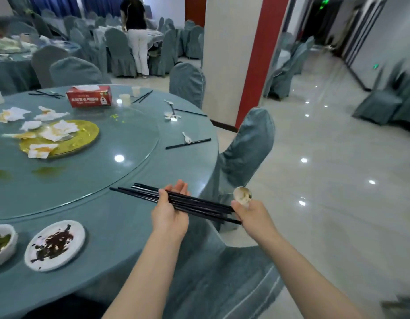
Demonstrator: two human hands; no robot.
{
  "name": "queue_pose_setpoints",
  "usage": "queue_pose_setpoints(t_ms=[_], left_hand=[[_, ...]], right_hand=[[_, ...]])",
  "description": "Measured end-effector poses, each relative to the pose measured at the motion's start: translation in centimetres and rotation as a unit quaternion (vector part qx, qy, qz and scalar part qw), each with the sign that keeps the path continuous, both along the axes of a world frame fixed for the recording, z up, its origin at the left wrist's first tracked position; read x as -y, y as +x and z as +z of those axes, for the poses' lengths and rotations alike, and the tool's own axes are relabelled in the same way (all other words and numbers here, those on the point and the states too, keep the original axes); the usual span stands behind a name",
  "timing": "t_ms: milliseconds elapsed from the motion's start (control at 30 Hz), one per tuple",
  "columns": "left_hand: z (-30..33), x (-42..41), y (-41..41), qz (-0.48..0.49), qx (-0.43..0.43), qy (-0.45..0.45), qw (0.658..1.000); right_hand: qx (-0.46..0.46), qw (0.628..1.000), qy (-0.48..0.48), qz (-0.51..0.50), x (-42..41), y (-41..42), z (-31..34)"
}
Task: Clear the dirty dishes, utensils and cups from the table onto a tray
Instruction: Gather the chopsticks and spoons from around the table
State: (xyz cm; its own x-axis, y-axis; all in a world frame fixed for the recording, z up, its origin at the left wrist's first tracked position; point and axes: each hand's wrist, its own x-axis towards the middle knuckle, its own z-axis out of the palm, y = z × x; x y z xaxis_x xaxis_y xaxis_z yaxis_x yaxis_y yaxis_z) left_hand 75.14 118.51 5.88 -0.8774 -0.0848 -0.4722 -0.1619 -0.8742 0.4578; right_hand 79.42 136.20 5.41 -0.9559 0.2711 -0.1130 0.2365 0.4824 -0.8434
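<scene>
Over the table edge (208, 143), both hands clamp black chopsticks (199, 202); right (252, 212) also holds spoon (242, 195)

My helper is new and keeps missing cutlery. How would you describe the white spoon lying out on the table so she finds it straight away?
Start at the round teal table and follow the right side of its edge, outside the glass turntable. The white spoon lies there, its bowl touching one lone pair of black chopsticks. Unlike the dirty spoon held in the right hand, it lies loose on the cloth.
</scene>
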Motion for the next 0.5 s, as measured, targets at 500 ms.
queue_pose_setpoints(t_ms=[500], left_hand=[[-1.1,-25.5,-0.8,-0.050,0.029,0.042,0.997]], right_hand=[[0.053,0.992,-0.068,-0.088,-24.3,1.3,-1.0]])
